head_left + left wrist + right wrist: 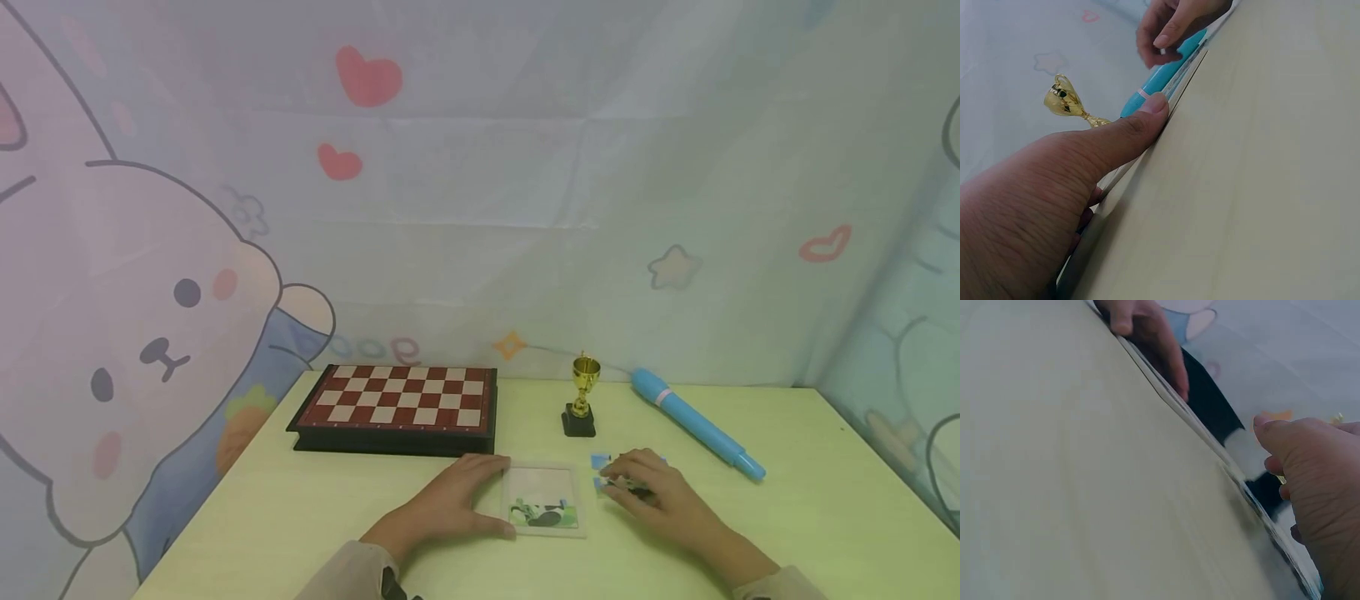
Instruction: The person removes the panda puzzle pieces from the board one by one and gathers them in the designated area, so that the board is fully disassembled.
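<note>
- The right hand (651,492) covers most of the loose puzzle pieces (600,461), so their count stays unclear
- The left hand (450,502) hides the puzzle tray (542,486) left edge
- Both forearms are cropped by the head view's bottom edge

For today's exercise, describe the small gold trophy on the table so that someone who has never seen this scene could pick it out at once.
Start at the pale yellow-green table and find the red-and-cream chequered board lying at its far edge. Just right of that board, left of the long light-blue pen, stands the small shiny gold trophy cup on a black square base. It is the only upright, metallic-looking thing there; its neighbours all lie flat.
</note>
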{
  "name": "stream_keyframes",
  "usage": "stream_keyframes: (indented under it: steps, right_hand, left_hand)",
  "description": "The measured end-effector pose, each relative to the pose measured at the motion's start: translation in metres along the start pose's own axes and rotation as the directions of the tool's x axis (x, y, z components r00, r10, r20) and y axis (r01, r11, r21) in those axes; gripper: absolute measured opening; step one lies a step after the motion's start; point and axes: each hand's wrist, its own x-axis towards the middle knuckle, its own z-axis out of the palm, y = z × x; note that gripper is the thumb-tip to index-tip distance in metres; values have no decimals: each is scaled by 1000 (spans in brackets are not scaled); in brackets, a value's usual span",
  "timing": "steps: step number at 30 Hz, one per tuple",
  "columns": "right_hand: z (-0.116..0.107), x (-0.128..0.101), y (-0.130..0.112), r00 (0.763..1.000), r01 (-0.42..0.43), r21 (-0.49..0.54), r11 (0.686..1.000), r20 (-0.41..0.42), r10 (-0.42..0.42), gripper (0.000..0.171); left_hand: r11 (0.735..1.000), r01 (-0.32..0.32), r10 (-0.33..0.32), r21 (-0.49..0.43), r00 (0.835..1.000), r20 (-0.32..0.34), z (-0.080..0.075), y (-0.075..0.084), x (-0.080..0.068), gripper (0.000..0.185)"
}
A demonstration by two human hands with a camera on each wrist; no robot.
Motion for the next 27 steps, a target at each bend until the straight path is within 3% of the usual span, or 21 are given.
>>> stream_keyframes:
  steps: [6,12,22,27]
  right_hand:
    - [48,37,-33,983,157,51,986,84,-161,28]
    - [76,58,-48,965,204,61,977,153,-211,34]
    - [76,55,-46,972,59,82,995,220,-76,24]
    - [76,56,-45,971,57,82,995,229,-75,22]
  left_hand:
    - [1000,9,-9,-18,1000,7,1,-1,-1,99]
    - [999,28,-27,-21,999,21,1,-1,-1,100]
    - [1000,5,-5,-19,1000,9,0,1,0,99]
    - [1000,-3,3,-9,1000,10,-1,-1,1,100]
